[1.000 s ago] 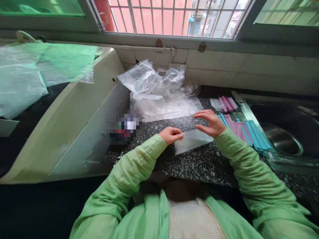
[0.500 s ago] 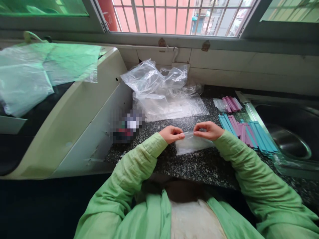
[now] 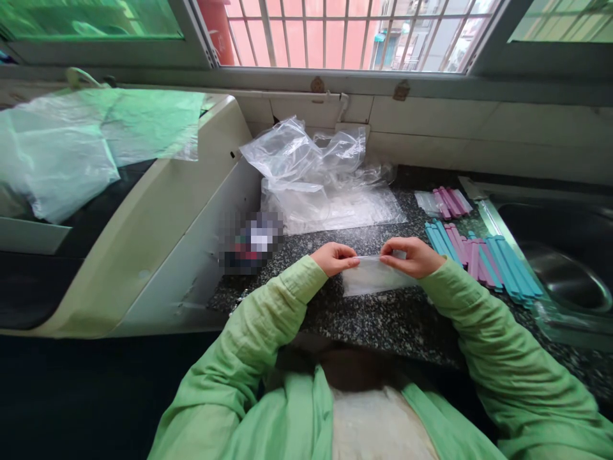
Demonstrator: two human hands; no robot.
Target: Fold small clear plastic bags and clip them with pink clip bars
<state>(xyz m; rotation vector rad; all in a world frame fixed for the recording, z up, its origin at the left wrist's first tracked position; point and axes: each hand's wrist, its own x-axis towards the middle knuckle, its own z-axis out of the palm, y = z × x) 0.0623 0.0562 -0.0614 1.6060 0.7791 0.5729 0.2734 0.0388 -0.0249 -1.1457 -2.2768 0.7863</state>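
Observation:
A small clear plastic bag (image 3: 371, 276) lies on the speckled dark counter (image 3: 378, 319) just in front of me. My left hand (image 3: 332, 257) pinches the left end of its top edge. At the right end of that edge, my right hand (image 3: 410, 255) pinches the bag too. Both sleeves are light green. To the right of my right hand lies a heap of blue and pink sticks (image 3: 483, 259).
A pile of crumpled clear bags (image 3: 320, 176) sits at the back by the wall. A small packet of pink sticks (image 3: 447, 201) lies beyond the heap. A steel sink (image 3: 569, 268) is at the right. A cream appliance (image 3: 143, 217) stands at the left, plastic sheet on top.
My right hand came down from an open pose above the bag and closed on its top edge. The view has shifted slightly left, so everything sits a little further right.

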